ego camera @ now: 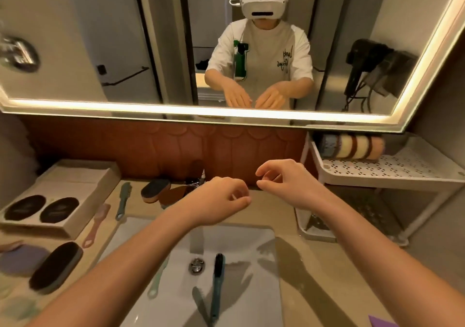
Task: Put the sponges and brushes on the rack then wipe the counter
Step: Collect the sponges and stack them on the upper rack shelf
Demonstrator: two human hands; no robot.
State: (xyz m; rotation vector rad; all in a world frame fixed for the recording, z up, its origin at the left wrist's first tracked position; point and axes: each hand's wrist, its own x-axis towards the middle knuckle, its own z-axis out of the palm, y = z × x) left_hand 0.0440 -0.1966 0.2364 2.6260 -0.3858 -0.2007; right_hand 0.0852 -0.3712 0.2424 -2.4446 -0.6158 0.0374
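Note:
My left hand [221,199] and my right hand [284,183] hover side by side above the back of the sink [251,241], fingers loosely curled, holding nothing. A dark teal brush [217,286] lies in the basin beside a pale green brush [157,284] partly hidden by my left forearm. On the counter to the left lie a green brush [123,201], a pink brush [97,222], an oval sponge [154,190] and a dark oval brush [56,267]. The white rack [392,173] stands at the right with several sponges [352,146] lined up on its upper shelf.
A tan box [75,183] with two dark ovals sits at the far left. A purple pad [20,260] lies at the left edge and a purple corner [381,323] at the bottom right. The faucet [195,182] is behind my left hand. A mirror [125,37] fills the wall above.

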